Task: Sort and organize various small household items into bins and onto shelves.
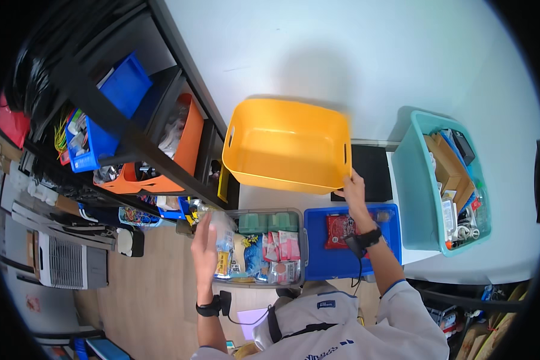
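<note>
A yellow plastic bin (pixel 288 147), with nothing inside that I can see, is tilted toward me against the white wall. My right hand (pixel 354 191) is closed on its near right corner, just below the handle slot. My left hand (pixel 204 249) is raised at the left edge of a grey storage box (pixel 302 252), fingers stretched out. Beside those fingers is a blurred clear plastic bag (pixel 223 227); whether they touch it is unclear. Pink and white packets (pixel 281 246), green containers (pixel 268 222) and a blue packet (pixel 255 255) fill the grey box.
A blue tray (pixel 318 264) holding a red packet (pixel 339 231) lies under my right forearm. Right of it stands a teal bin (pixel 411 192) with cartons and cables. A black shelf rack (pixel 144 147) on the left carries blue and orange bins (pixel 189 135).
</note>
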The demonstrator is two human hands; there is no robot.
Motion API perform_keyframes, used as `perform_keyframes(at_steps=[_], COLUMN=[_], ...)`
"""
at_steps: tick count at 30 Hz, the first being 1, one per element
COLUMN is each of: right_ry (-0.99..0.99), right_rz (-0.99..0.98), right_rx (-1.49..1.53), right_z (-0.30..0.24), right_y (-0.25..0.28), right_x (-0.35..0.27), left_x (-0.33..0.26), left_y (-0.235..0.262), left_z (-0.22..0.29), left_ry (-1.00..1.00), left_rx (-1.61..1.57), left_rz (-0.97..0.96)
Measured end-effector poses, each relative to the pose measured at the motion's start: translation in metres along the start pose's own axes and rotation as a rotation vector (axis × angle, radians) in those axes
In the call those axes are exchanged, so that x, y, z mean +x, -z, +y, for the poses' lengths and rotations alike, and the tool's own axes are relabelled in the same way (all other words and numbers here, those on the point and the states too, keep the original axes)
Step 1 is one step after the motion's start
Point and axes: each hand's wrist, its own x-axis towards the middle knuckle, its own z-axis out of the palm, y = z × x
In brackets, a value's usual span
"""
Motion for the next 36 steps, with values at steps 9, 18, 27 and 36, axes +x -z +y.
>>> perform_keyframes(at_steps=[9, 18, 27, 36], right_ry=[-0.016, -0.094, 0.229, -0.489], right_rz=[-0.009, 0.011, 0.022, -0.21], right_rx=[-0.348, -0.326, -0.691, -0.267], right_z=[0.144, 0.181, 0.147, 0.126], right_y=[-0.035, -0.039, -0.005, -0.028], right_x=[0.085, 0.089, -0.017, -0.16], left_x=[-0.024, -0.035, -0.025, 0.008], left_y=[0.026, 0.064, 0.107, 0.101], left_z=[-0.035, -0.084, -0.21, -0.25], left_ry=[0.15, 0.229, 0.528, 0.658], left_rx=[0.047, 0.042, 0.106, -0.107], left_rz=[0.142, 0.385, 0.143, -0.364])
